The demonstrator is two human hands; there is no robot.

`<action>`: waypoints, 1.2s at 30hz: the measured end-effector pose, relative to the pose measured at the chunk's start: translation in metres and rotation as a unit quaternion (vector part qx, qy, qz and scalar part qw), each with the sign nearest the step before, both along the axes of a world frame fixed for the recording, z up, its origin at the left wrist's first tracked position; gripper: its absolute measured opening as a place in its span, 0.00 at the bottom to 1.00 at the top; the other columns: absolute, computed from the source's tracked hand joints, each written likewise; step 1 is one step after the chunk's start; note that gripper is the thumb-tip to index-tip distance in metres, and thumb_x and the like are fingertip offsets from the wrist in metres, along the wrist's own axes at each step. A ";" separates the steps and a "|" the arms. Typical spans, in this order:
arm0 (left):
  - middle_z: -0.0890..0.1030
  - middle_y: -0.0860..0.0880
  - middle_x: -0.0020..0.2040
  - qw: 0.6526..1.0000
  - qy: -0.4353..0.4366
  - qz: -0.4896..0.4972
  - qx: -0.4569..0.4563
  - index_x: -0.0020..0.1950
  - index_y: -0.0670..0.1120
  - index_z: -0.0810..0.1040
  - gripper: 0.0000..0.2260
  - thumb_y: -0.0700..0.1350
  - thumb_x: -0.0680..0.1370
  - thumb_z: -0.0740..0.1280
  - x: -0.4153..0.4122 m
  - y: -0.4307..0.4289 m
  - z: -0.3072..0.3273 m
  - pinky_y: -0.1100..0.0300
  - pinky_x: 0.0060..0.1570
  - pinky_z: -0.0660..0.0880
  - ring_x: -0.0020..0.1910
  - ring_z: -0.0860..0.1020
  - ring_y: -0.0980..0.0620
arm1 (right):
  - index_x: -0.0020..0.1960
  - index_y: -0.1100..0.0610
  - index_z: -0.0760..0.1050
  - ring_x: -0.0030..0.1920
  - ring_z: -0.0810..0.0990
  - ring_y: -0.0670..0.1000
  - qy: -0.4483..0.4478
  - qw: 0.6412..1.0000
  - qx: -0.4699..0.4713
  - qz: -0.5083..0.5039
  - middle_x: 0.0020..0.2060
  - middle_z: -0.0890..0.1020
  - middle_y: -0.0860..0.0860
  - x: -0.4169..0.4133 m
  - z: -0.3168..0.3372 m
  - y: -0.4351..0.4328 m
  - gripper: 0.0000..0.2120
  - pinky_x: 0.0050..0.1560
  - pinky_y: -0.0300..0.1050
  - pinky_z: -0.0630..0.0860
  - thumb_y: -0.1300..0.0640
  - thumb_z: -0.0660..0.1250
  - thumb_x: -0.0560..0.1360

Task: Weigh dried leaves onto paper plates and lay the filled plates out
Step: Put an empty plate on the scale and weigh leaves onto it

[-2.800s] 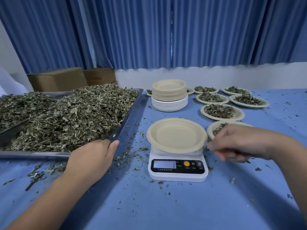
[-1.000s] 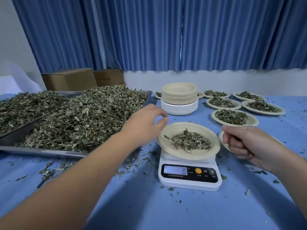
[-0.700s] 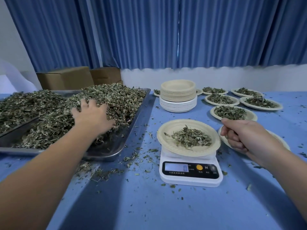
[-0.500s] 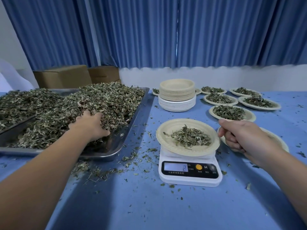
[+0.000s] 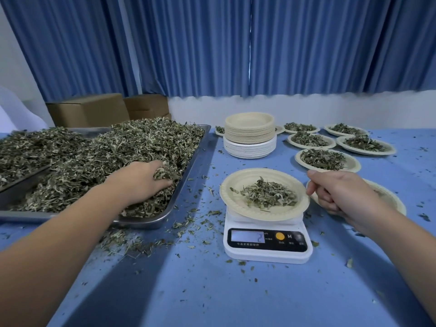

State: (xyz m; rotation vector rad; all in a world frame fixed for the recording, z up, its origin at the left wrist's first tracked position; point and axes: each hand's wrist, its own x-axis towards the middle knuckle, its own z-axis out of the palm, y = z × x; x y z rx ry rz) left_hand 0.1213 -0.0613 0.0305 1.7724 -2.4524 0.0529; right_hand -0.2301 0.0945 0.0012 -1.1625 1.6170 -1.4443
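Because dried leaves are nearly weightless, brittle and loose, they will handle as a crumbly clump that sheds bits, as the crumbs strewn over the blue desk [image 5: 212, 291] suggest. On the desk's left side a metal tray [image 5: 141, 224] carries the big heap of leaves [image 5: 106, 156]. Filled plates [image 5: 328, 159] lie at the back right, beside a stack of plates [image 5: 249, 135] that holds none. Near the front middle stands the scale [image 5: 267, 246], its display showing one low digit. On it sits a paper plate [image 5: 236, 185] with a small mound [image 5: 267, 194]. That plate looks thin, light and easily tipped, so it is probably best lifted from under opposite rims. The left hand [image 5: 141, 180] is sunk in the heap near the tray's right edge, fingers curled round a handful. A cupped scoop from below, not a squeeze, should spare the leaves. The right hand [image 5: 339, 192] is clenched on nothing visible, just beside the plate's right rim; whether it touches, I cannot tell.
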 end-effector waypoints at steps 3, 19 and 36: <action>0.80 0.44 0.51 0.999 -0.009 0.019 -0.041 0.70 0.48 0.67 0.34 0.70 0.73 0.54 0.002 0.005 0.006 0.53 0.39 0.76 0.41 0.76 0.49 | 0.32 0.61 0.76 0.22 0.56 0.49 0.003 1.000 0.002 -0.003 0.22 0.60 0.52 -0.001 0.000 0.001 0.20 0.20 0.36 0.54 0.52 0.63 0.79; 0.76 0.50 0.36 0.987 0.130 -0.019 -0.089 0.63 0.47 0.72 0.10 0.45 0.82 0.61 0.009 0.005 0.016 0.58 0.24 0.70 0.27 0.76 0.50 | 0.27 0.55 0.78 0.20 0.57 0.49 -0.013 0.999 -0.018 -0.024 0.21 0.61 0.51 -0.010 -0.002 0.000 0.23 0.23 0.37 0.53 0.50 0.63 0.79; 0.77 0.43 0.54 0.988 0.009 -0.046 -0.150 0.62 0.47 0.69 0.10 0.41 0.81 0.59 0.014 0.002 0.020 0.51 0.45 0.74 0.48 0.76 0.43 | 0.29 0.57 0.77 0.20 0.57 0.49 -0.006 0.999 -0.016 -0.030 0.22 0.61 0.52 -0.013 -0.004 -0.001 0.22 0.22 0.36 0.54 0.50 0.64 0.79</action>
